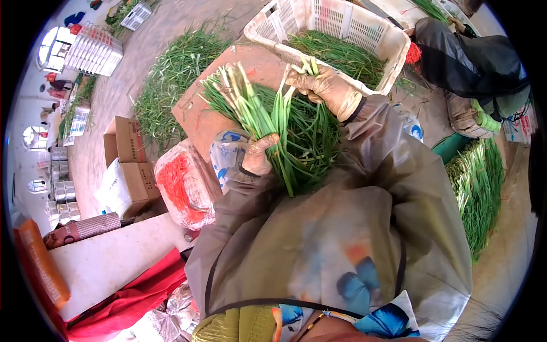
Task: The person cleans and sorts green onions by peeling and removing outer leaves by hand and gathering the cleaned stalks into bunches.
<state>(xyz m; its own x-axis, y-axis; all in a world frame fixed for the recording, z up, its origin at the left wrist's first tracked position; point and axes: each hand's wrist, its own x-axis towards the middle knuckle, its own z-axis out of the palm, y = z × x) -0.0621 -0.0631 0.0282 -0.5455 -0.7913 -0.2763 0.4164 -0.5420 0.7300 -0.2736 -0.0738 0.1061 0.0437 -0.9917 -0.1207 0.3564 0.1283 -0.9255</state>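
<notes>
Long green stalks with pale root ends [244, 94] make a bunch in my left hand [260, 155], whose gloved fingers are wrapped round them. To its right, my right hand [333, 88], also gloved, is closed on a few stalks [309, 66] with white ends poking up past the fingers. More loose green stalks [310, 134] lie between the two hands, over my lap. Behind them is a reddish-brown board [194, 117].
A white crate [393, 65] holding green stalks stands ahead. A pile of greens [171, 80] lies on the floor at the left, near a cardboard box [134, 176] and red twine [179, 182]. Tied green bundles [478, 194] are at the right. A person in dark clothing [473, 62] is at the upper right.
</notes>
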